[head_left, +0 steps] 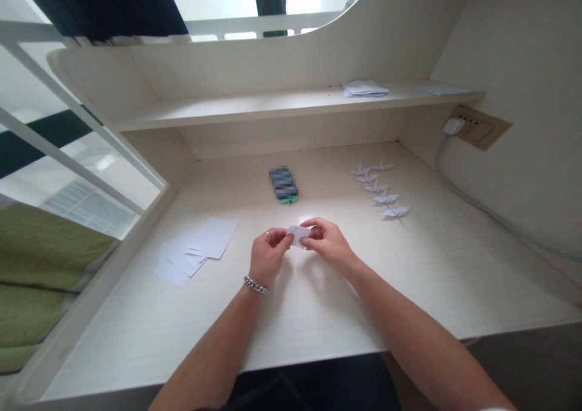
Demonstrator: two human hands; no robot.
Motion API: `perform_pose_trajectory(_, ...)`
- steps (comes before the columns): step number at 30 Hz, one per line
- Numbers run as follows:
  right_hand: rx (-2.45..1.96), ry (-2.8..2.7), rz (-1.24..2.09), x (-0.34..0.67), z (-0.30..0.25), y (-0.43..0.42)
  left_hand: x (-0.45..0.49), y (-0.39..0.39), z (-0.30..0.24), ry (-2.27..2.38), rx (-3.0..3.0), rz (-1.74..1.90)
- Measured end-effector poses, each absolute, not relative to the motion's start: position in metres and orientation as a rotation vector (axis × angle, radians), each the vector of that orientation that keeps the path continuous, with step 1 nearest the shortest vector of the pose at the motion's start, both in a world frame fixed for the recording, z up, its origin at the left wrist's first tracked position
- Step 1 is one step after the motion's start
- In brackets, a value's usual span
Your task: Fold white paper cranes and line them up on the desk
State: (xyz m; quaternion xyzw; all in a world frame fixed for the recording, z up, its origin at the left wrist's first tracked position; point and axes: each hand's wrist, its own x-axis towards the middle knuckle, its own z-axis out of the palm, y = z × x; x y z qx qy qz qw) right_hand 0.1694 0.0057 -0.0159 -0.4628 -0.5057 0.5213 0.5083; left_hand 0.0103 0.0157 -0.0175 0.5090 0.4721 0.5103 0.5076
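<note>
A small folded piece of white paper [298, 235] is pinched between both hands just above the desk [318, 302]. My left hand [267, 254], with a ring and a chain bracelet, grips its left edge with closed fingers. On the paper's right side my right hand [328, 241] is closed as well. A loose pile of white paper sheets [195, 250] lies to the left of my hands. Several folded white paper cranes [379, 188] stand in a row at the back right of the desk.
A phone with a green case [284, 185] lies behind my hands. On the shelf [254, 105] above lie folded papers [364, 88]. A wall socket with a white plug [473, 127] and its cable run along the right wall. A bed rail [68, 150] borders the left.
</note>
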Motion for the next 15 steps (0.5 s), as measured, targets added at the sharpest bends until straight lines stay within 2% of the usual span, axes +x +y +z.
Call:
perform_pose_trajectory(7, -1.188, -1.415, 1.122, 0.1715, -0.016, 0.0052, 0.0102, 0.0145, -0.0165, 1.101, 1.304, 1.188)
perform_pose_trajectory(15, -1.103, -1.126, 1.303, 0.1691, -0.0156, 0.0069, 0.0041, 0.0171, -0.0106, 1.056, 1.277, 1.228)
